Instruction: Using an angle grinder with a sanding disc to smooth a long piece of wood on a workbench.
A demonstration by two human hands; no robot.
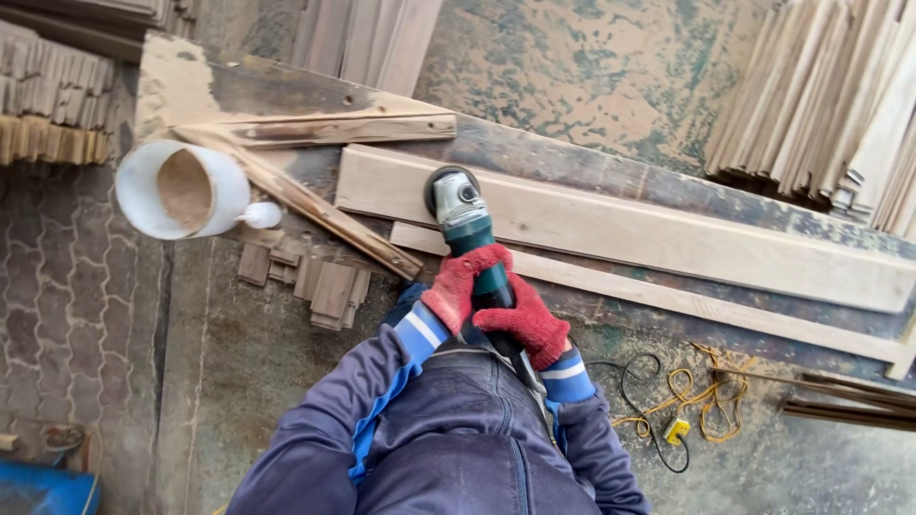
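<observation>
Holding the green grinder (469, 232) tight, your left hand (460, 284) and right hand (528, 324) wrap their fingers around it. Its disc sits on the long wooden board (668, 234).

I see the green angle grinder (466, 224) resting on the long pale wooden plank (611, 229) on the desk (239, 91); the white plastic bucket (181, 189) sits left, the yellow cable (701, 396) right on the floor.

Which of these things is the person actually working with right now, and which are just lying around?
In use:
left hand and right hand, both gripping the green grinder
wide plank under its disc

Lying about:
white bucket of sawdust
small wood offcuts
yellow cord
stacked slats
</observation>
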